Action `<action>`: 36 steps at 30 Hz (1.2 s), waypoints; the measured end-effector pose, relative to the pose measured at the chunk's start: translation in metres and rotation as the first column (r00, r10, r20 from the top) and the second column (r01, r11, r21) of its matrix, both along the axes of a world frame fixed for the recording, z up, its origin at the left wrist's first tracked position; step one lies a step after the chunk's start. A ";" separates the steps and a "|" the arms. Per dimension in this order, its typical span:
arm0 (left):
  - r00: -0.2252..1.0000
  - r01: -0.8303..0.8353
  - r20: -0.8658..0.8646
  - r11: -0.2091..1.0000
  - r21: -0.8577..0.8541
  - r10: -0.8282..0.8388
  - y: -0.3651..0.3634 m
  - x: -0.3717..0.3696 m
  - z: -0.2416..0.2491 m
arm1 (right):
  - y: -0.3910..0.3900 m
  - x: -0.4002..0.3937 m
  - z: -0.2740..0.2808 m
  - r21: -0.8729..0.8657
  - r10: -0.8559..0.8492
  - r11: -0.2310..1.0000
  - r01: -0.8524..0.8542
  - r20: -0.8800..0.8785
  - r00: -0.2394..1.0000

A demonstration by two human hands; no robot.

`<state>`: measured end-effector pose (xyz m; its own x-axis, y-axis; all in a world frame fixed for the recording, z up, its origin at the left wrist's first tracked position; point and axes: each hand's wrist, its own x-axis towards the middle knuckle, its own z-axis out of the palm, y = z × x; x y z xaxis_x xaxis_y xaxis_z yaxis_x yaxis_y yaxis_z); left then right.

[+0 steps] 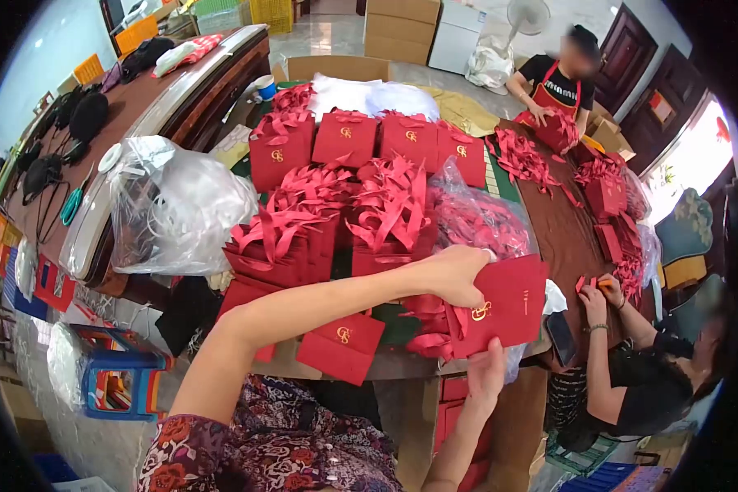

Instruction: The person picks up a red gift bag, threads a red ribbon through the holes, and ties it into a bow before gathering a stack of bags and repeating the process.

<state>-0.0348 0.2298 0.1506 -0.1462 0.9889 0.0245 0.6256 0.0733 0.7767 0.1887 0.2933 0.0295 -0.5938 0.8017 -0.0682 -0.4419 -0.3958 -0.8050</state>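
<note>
A red paper gift bag (512, 303) with gold lettering is held tilted at the table's right front, its printed side up. My left hand (455, 277) reaches across from the left and grips its upper left edge. From below, my right hand (487, 375) pinches its lower edge with the thumb in front; some of its fingers are hidden. Red ribbons (430, 324) lie just left of the held bag. Another red gift bag (342, 348) lies flat at the table's front edge. Behind my left arm stand rows of red bags (389, 225) topped with ribbon loops.
A clear plastic sack (176, 209) sits left, and a bag of ribbons (480, 217) lies behind my left hand. A phone (561, 338) rests to the right. One person (562, 82) handles red bags at the far right; another (623, 373) works nearer. Blue stools (123, 369) stand lower left.
</note>
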 end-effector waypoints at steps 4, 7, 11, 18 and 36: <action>0.982 0.092 -0.162 0.996 -0.016 -0.094 -0.022 -0.002 0.044 | -0.004 0.022 0.017 0.111 0.274 0.959 -0.262 -0.114 0.955; 0.950 0.194 -0.222 0.973 -0.125 -0.219 -0.030 0.000 0.053 | 0.002 0.041 0.011 0.315 0.207 0.927 -0.204 0.022 0.978; 0.897 0.269 -0.292 0.934 -0.233 -0.331 -0.039 0.013 0.044 | -0.015 0.048 0.025 0.403 0.216 0.876 -0.263 0.161 0.963; 0.943 0.257 -0.214 0.966 -0.023 -0.255 -0.063 0.019 0.005 | -0.046 0.037 0.009 0.211 -0.047 0.977 -0.027 0.338 0.940; 0.849 -0.202 -0.522 0.961 -0.190 0.075 -0.168 0.016 -0.153 | -0.073 0.083 -0.029 -0.054 -0.220 0.970 0.238 0.228 0.948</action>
